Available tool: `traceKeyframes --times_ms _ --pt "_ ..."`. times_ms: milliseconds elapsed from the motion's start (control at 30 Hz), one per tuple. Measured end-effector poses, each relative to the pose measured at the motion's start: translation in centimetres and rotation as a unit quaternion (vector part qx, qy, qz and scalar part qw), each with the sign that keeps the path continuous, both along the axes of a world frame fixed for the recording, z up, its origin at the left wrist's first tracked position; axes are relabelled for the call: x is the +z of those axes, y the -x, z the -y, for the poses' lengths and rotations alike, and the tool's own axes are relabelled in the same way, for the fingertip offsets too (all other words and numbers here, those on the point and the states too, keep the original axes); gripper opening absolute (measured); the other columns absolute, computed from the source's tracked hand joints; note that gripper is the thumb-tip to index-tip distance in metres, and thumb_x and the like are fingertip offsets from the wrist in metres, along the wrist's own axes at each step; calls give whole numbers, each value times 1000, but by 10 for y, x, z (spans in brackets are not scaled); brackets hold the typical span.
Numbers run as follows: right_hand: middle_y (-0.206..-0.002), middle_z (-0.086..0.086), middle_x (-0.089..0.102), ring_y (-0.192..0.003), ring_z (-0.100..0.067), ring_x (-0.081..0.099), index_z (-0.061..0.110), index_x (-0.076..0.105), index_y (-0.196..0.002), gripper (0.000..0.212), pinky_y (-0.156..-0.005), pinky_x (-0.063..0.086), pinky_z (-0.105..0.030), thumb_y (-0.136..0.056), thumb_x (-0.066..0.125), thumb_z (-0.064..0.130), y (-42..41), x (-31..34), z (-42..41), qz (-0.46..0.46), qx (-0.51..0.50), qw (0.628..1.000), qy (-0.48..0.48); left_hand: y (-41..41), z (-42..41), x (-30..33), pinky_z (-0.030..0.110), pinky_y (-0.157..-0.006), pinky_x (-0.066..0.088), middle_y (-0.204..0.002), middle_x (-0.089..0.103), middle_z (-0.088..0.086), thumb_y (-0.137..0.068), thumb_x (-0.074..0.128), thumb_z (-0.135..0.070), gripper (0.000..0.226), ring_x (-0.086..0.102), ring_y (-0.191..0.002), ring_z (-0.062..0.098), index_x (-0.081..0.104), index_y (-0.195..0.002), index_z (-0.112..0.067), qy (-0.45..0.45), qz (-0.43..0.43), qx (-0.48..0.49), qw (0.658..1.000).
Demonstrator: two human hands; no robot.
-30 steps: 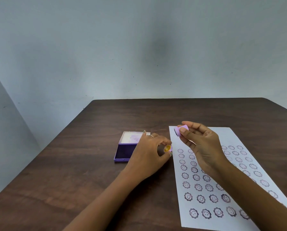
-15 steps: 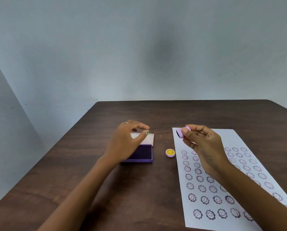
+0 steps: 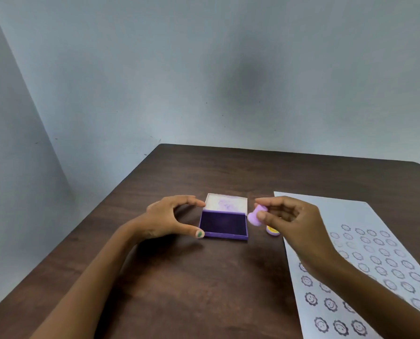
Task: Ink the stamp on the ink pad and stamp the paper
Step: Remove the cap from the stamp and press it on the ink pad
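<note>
A purple ink pad (image 3: 224,225) lies open on the dark wooden table (image 3: 204,285), its white lid folded back behind it. My left hand (image 3: 167,220) spans the pad's left side, forefinger at the lid corner and thumb at the front corner. My right hand (image 3: 287,221) pinches a small lilac stamp (image 3: 256,217) just above the pad's right edge. The white paper (image 3: 331,211) on the right carries several rows of smiley flower prints.
A small round cap with a yellow smiley face (image 3: 272,231) sits on the table between the pad and the paper, partly behind my right hand. The table's left edge runs diagonally close to my left forearm. A pale wall stands behind.
My left hand let go of the yellow cap and went to the ink pad, settling on its left side. My right hand has carried the stamp left from over the paper to the pad's right edge.
</note>
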State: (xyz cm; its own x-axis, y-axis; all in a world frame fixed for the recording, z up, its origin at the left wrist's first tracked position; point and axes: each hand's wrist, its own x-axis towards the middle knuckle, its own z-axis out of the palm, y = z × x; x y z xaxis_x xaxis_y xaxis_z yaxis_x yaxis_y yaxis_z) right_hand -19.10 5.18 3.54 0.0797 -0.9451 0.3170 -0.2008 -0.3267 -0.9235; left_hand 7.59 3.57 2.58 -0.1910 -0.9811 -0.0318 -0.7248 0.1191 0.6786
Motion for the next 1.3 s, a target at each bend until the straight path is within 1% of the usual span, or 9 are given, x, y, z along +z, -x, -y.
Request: traceKeyframes --times_ms 133,233,433,533,600,800,967,1100,1300 --pt "-90 3 73 -80 -3 69 19 72 -93 26 -72 54 -15 -72 74 4 -37 6 5 -78 83 993 21 3 -3 1 43 -116 17 -134 42 -28 -51 79 -61 68 33 -125 -1 52 -113 -59 25 23 7 999" --pt "-81 7 71 -72 8 65 17 73 -90 22 -69 48 -5 -71 74 5 -58 3 13 -142 91 985 46 3 -4 -1 41 -115 16 -139 42 -24 -58 80 -56 63 33 -127 1 50 -113 -60 41 33 15 999" --pt "-81 5 71 -69 16 59 14 73 -91 21 -68 43 -1 -74 68 3 -73 -2 22 -210 109 970 56 3 -3 -2 29 -102 12 -138 43 -24 -59 78 -59 51 32 -128 1 41 -89 -78 48 46 9 998" --pt "-84 6 69 -68 22 56 14 72 -95 22 -66 38 3 -75 68 5 -75 -2 23 -234 116 963 65 2 -2 -3 30 -99 12 -129 44 -30 -58 77 -60 51 33 -124 -1 45 -96 -73 53 51 7 997" --pt "-88 2 71 -67 17 57 15 72 -95 22 -66 36 4 -75 69 7 -75 -1 23 -250 116 959 71 2 -2 -3 31 -98 12 -123 43 -32 -57 76 -60 55 34 -122 -2 48 -104 -67 54 50 6 997" --pt "-95 -5 75 -63 11 55 13 73 -94 22 -64 34 7 -72 72 8 -77 3 25 -293 115 946 80 2 -1 -3 31 -99 12 -126 43 -30 -59 78 -58 60 33 -125 0 50 -112 -61 51 53 11 997" --pt "-88 -5 75 -73 -9 61 14 74 -87 24 -59 39 -7 -64 78 11 -80 9 28 -335 105 934 74 3 -1 -3 32 -101 13 -122 41 -33 -55 75 -63 55 34 -120 -2 47 -101 -69 43 52 5 998" --pt "-85 -8 75 -72 -12 63 11 74 -85 24 -68 48 -21 -62 80 9 -82 17 31 -357 120 923 78 3 0 -2 32 -104 15 -119 42 -37 -51 74 -65 54 35 -117 -3 46 -97 -72 44 51 8 998" --pt "-87 -4 75 -75 -11 65 12 73 -84 21 -71 52 -24 -64 77 5 -83 21 34 -370 151 914 75 5 -2 0 32 -103 18 -104 38 -48 -52 75 -64 50 36 -113 -3 44 -89 -76 48 43 4 998"
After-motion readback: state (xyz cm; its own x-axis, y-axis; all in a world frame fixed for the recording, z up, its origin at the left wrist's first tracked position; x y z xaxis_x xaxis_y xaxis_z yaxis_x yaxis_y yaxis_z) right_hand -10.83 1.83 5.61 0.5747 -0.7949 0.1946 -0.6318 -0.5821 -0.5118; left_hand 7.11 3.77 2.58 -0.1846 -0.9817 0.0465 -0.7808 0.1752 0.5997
